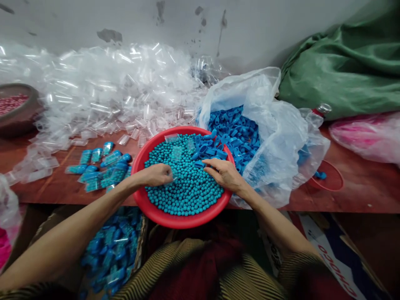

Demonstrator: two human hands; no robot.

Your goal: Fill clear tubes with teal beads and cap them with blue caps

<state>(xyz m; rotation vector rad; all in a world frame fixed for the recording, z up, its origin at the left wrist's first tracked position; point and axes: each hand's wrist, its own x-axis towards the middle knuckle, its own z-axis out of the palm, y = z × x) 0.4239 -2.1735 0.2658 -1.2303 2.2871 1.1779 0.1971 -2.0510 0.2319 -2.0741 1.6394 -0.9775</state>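
Observation:
A red basin (182, 223) full of small turquoise beads (190, 196) stands at the table's front edge. My left hand (158, 174) is closed over the beads on the left side, around a clear plastic tube (171, 176) that shows only in part. On the right, my right hand (225, 174) reaches over the basin's rim with thumb and fingers apart. Its fingertips are at a blue plastic cap (199, 164), beside a heap of blue caps (208, 146) on the beads. A few clear tubes (176, 153) lie on top of the beads.
Clear tubes (109, 91) are piled along the wall. Bead-filled tubes with blue caps (109, 171) lie left of the basin; a box below holds more (112, 250). An open plastic bag (271, 137) of caps stands right, near a red dish (331, 179). A bowl (31, 106) sits far left.

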